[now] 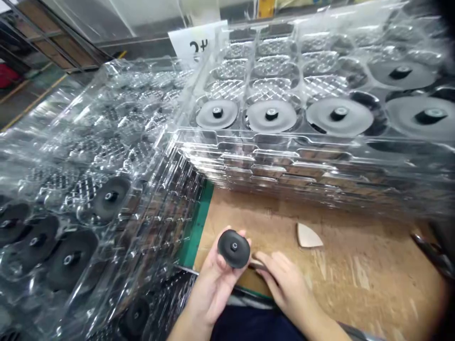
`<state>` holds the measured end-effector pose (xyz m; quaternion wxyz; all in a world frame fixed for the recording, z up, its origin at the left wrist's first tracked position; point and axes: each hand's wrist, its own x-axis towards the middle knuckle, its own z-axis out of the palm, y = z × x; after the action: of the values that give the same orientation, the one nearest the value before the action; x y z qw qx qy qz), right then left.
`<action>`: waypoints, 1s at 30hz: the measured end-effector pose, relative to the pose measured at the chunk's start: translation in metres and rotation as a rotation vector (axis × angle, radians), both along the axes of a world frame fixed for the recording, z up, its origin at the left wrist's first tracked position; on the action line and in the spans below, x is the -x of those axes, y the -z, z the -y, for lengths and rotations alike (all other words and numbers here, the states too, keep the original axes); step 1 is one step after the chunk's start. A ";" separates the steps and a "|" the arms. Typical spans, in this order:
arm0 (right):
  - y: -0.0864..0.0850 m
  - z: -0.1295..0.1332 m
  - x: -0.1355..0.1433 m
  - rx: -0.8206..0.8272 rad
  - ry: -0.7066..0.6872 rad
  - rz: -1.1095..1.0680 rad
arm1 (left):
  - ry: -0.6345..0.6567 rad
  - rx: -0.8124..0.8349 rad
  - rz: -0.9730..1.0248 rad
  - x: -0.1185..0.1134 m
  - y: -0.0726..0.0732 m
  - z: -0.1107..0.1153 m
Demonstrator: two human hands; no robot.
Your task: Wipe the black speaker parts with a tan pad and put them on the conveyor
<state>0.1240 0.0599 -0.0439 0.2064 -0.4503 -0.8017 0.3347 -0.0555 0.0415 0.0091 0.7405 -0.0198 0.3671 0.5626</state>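
A round black disc with a small raised hub [233, 248] is in my left hand [215, 284], its hub side up and the fingers wrapped round its rim. My right hand [286, 282] is closed on a thin, flat brownish piece [259, 264]. One end of this piece is at the disc's right edge; whether they touch, I cannot tell. Both hands are above the near edge of a worn wooden board [341, 284]. On the board, to the right of the disc, lies a pale wedge-shaped pad [308, 236].
Stacked clear plastic trays [284, 142] stand behind the board, the top one with several discs [272, 116] in its pockets. More stacked trays with discs [112, 196] rise at the left. A dark object [433, 253] lies at the right. A paper sign [199, 42] stands behind.
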 end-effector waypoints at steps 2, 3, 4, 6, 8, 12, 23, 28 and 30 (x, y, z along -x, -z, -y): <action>-0.015 -0.014 0.000 0.016 -0.014 -0.014 | 0.003 0.008 -0.009 0.000 -0.002 -0.003; -0.026 -0.023 0.001 0.023 0.003 -0.016 | 0.006 0.015 -0.019 -0.002 -0.003 -0.005; -0.038 -0.031 0.002 0.026 0.041 -0.026 | 0.006 0.022 -0.035 -0.004 -0.004 -0.006; -0.064 -0.041 0.009 -0.005 0.126 -0.083 | 0.003 0.034 -0.075 -0.009 -0.008 -0.008; -0.088 -0.040 0.017 -0.092 0.155 -0.202 | 0.024 0.043 -0.083 -0.016 -0.013 -0.010; -0.115 -0.026 0.026 -0.137 0.003 -0.296 | 0.076 0.058 -0.074 -0.029 -0.023 -0.012; -0.118 -0.011 0.018 -0.285 0.050 -0.302 | 0.154 0.071 -0.148 -0.038 -0.048 -0.015; -0.126 -0.016 0.012 -0.332 0.132 -0.309 | 0.240 -0.013 -0.123 -0.044 -0.052 -0.014; -0.124 -0.006 0.000 -0.328 0.046 -0.289 | 0.266 -0.027 -0.102 -0.043 -0.054 -0.012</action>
<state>0.1238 0.0663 0.0802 0.3973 -0.3761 -0.7970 0.2560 -0.0125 0.0538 0.0627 0.7889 0.0676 0.3963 0.4647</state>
